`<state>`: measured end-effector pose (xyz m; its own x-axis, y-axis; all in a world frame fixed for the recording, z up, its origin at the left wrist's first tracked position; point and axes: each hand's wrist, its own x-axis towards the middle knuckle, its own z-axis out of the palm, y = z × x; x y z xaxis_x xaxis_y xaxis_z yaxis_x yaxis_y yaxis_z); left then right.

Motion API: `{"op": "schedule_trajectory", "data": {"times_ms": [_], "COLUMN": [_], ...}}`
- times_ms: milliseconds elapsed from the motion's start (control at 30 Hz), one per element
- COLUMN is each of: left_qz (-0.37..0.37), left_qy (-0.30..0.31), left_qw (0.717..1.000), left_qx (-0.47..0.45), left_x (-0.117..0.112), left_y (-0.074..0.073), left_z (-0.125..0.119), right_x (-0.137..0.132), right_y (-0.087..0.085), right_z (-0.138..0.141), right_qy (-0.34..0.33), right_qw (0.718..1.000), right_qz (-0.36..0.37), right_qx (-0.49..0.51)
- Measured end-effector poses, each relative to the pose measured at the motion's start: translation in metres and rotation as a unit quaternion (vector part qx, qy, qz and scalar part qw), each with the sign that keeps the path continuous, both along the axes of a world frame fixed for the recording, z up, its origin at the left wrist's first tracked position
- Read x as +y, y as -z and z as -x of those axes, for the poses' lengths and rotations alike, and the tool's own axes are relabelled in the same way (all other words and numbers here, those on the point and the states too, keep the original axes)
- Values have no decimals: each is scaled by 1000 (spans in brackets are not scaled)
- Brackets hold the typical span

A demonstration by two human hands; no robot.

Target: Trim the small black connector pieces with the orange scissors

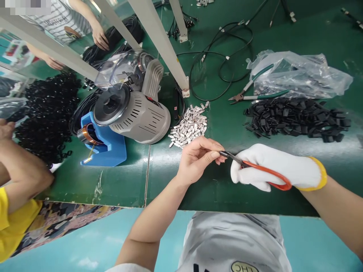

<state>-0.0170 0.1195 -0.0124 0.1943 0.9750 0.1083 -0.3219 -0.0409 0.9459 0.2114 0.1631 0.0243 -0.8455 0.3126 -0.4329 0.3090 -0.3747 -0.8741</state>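
Observation:
My left hand is bare, its thumb and fingers pinched on a small black piece; its exact kind is mostly hidden by the fingers. My right hand, in a white glove with a yellow cuff, grips red-handled scissors. Their tips meet the black piece just beyond my left fingertips. Past my left hand lies a heap of small silvery metal connectors. Behind the gloved hand spreads a pile of small black plastic pieces.
Green-handled cutters lean on a clear plastic bag. Black cables loop across the green table. To the left stand a grey machine, a blue tape dispenser and white posts. Co-workers' arms are at far left.

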Motion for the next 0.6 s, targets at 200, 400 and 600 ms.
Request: {"op": "schedule_trajectory", "data": {"times_ms": [200, 400, 600], "left_qz": [-12, -3, 17], "left_qy": [-10, -14, -32], "left_qw": [999, 998, 996], "left_qx": [30, 66, 81], "left_x": [1, 1, 3], "left_y": [-2, -3, -4], "left_z": [3, 2, 2], "right_x": [-4, -4, -10], "right_y": [-1, 2, 9], "right_z": [3, 2, 3], "right_qy": [9, -30, 0], "right_qw": [948, 927, 893], "right_qz": [-292, -336, -410], "right_qx": [-130, -163, -187]}}
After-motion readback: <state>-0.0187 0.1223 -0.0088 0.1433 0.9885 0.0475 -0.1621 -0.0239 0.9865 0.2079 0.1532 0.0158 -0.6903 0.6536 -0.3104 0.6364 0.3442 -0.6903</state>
